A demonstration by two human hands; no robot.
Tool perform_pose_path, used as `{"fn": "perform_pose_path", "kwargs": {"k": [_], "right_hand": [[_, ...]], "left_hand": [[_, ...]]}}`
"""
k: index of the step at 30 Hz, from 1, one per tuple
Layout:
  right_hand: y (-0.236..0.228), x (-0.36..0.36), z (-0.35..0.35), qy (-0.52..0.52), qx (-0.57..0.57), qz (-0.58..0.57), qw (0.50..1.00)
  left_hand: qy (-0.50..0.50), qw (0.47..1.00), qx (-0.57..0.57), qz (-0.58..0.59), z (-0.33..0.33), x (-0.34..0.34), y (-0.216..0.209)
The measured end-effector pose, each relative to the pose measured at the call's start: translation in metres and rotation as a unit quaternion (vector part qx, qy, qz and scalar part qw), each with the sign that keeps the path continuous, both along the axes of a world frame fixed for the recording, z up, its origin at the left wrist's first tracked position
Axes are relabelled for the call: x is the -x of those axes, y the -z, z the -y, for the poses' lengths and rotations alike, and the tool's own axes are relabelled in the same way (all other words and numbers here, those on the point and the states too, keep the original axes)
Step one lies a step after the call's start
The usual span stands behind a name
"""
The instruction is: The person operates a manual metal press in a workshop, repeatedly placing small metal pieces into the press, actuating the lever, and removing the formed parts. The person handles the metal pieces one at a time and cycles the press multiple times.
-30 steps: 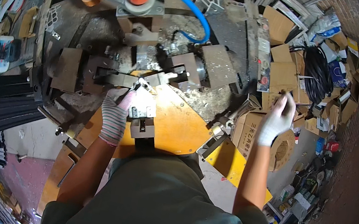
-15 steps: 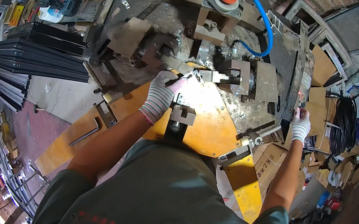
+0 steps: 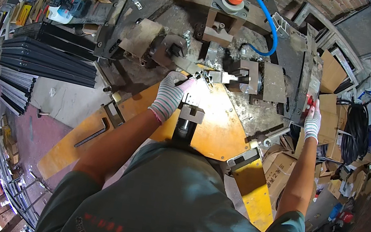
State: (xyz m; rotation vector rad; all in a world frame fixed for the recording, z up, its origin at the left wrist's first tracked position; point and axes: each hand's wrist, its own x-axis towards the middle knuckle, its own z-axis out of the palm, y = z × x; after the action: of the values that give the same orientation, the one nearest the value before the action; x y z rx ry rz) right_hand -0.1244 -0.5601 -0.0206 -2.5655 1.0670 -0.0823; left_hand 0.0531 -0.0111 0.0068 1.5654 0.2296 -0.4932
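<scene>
My left hand (image 3: 169, 96), in a striped grey-and-white glove, is closed at the middle of the machine. Its fingertips pinch a short light metal profile piece (image 3: 194, 84), partly lost in the bright lamp glare. Metal clamp blocks stand around that spot: one at the left (image 3: 170, 49), one at the right (image 3: 247, 76) and a smaller one (image 3: 192, 114) nearest my body. My right hand (image 3: 312, 124), gloved the same way, is raised at the machine's right side panel (image 3: 315, 79). Its fingers are stretched upward beside a red button (image 3: 309, 101); whether they touch it I cannot tell.
Orange-yellow plates (image 3: 223, 127) form the machine's near surface, with a hex key (image 3: 91, 135) on the left one. Black metal profiles (image 3: 49, 60) are stacked at the left. A blue hose (image 3: 273, 27) curves behind the clamps. Cardboard boxes (image 3: 279, 172) and black cable coils (image 3: 356, 131) lie right.
My right hand has shifted slightly along the side panel, its fingers now straighter, and the red button shows more. My left hand stays at the metal piece. The whole view has shifted a little.
</scene>
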Motion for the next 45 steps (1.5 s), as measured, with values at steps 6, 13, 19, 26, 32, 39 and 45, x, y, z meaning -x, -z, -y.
{"fn": "perform_pose_path", "kwargs": {"k": [6, 13, 19, 26, 32, 39, 45], "right_hand": [[-0.07, -0.001, -0.112, 0.121, -0.006, 0.371, 0.921], [-0.118, -0.009, -0.349, -0.035, -0.222, 0.326, 0.918], [-0.062, -0.074, -0.413, 0.06, -0.379, 0.268, 0.884], [-0.048, -0.084, -0.432, 0.075, -0.447, 0.309, 0.836], [-0.029, -0.085, -0.429, 0.005, -0.374, 0.32, 0.87], [-0.028, -0.075, -0.431, -0.022, -0.336, 0.322, 0.885], [-0.033, -0.042, -0.448, -0.017, -0.32, 0.31, 0.895]], "left_hand": [[-0.004, 0.997, 0.044, -0.069, 0.0, -0.003, -0.011], [-0.017, 0.996, 0.067, -0.053, 0.001, 0.001, -0.006], [-0.026, 0.997, 0.065, -0.041, 0.001, 0.001, -0.002], [-0.01, 0.998, 0.068, -0.003, -0.003, 0.004, 0.004], [0.012, 0.998, 0.041, 0.037, -0.009, 0.007, 0.005], [0.029, 0.995, 0.084, 0.038, -0.01, 0.008, 0.018], [0.045, 0.995, 0.061, 0.067, -0.026, 0.029, 0.026]]}}
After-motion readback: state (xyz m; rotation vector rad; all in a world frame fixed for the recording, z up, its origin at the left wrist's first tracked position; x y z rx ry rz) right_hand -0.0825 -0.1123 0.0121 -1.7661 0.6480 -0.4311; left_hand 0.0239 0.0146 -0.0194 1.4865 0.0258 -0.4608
